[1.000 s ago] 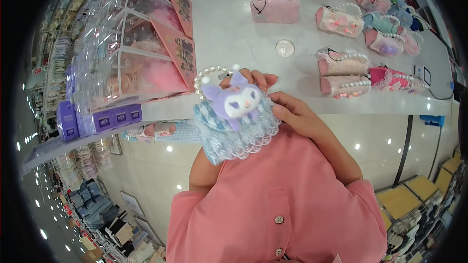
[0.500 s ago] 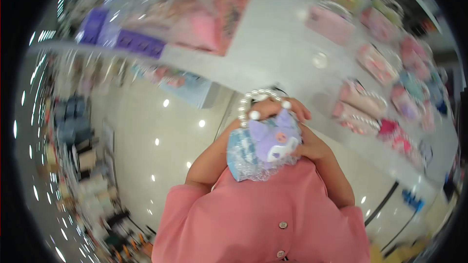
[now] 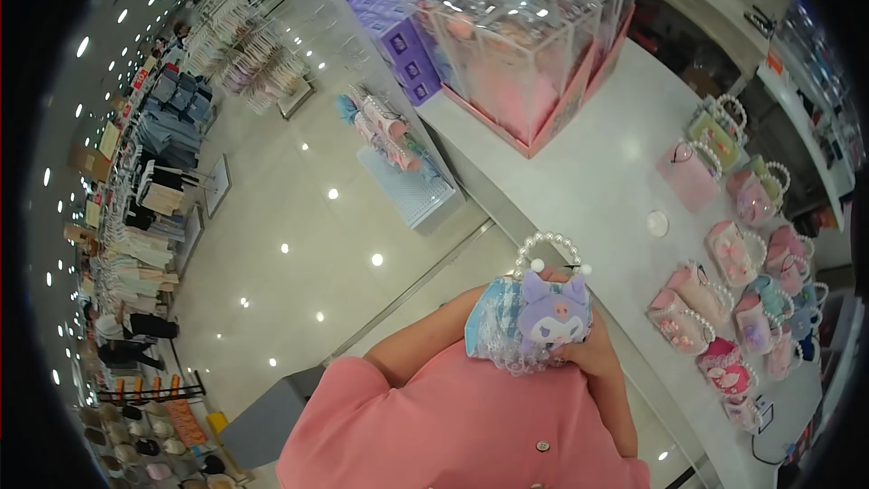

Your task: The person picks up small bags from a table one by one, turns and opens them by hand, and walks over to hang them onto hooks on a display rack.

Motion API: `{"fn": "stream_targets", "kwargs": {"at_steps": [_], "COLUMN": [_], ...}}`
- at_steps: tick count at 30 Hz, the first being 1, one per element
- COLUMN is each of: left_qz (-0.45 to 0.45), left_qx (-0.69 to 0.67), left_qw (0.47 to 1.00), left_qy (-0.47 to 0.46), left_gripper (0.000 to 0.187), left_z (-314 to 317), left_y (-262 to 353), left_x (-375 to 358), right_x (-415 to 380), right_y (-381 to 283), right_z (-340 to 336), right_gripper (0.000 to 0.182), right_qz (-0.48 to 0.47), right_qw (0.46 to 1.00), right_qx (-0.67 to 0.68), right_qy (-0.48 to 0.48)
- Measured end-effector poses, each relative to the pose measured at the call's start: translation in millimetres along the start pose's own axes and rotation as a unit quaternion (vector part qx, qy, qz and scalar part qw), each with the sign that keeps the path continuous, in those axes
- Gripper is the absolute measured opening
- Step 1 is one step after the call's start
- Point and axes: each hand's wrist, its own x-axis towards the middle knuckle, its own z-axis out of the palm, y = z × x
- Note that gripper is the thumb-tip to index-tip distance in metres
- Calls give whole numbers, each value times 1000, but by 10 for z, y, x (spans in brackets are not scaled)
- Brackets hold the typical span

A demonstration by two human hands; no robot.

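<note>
A small blue-and-white checked handbag (image 3: pixel 489 317) hangs upright in front of my chest. Lace trims its lower edge, and a purple plush character head (image 3: pixel 552 310) covers its right part. Above it arches a white pearl handle (image 3: pixel 549 237), with white pom-poms near its ends. My right hand (image 3: pixel 593 350) grips the bag's right side, thumb on the front by the lower edge. Reaching in from the left, my left hand (image 3: pixel 558 275) holds the bag from behind; only a little skin shows over the top edge, and most of its fingers are hidden.
On the white counter (image 3: pixel 579 190) several similar pearl-handled bags (image 3: pixel 692 299) stand at the right, near a round clear disc (image 3: pixel 657 224). A pink-edged display box (image 3: pixel 534 81) and purple boxes (image 3: pixel 403 50) sit farther back. Clothes racks (image 3: pixel 181 100) line the left beyond the tiled floor.
The view has swung, so the counter and bags appear farther right and lower. My left fingers, seen over the bag's top before, are now mostly behind it. The handle stands more upright.
</note>
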Motion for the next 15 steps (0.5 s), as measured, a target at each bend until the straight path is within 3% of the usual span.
{"fn": "stream_targets", "kwargs": {"at_steps": [2, 5, 8, 11, 15], "left_qz": [17, 51, 169, 205, 261], "left_qx": [-30, -114, -93, 13, 85], "left_qw": [998, 990, 979, 929, 904], "left_qy": [45, 59, 67, 307, 327], "left_gripper": [71, 63, 63, 72, 71], "left_z": [-242, -939, -855, -781, -1016], "left_y": [-12, -96, -20, -81, -236], "left_x": [-236, -584, -1393, -2009, -2653], "right_x": [57, 135, 347, 521, 637], "right_y": [-1, 523, 895, 1066, 1306], "right_z": [239, 382, 774, 1306, 1843], "right_gripper": [100, 92, 89, 88, 86], "right_qz": [-5, -36, -60, -61, -50], "right_qw": [1000, 996, 991, 978, 963], "right_qx": [1, -21, 28, -70, -204], "right_qy": [13, 82, 115, 185, 166]}}
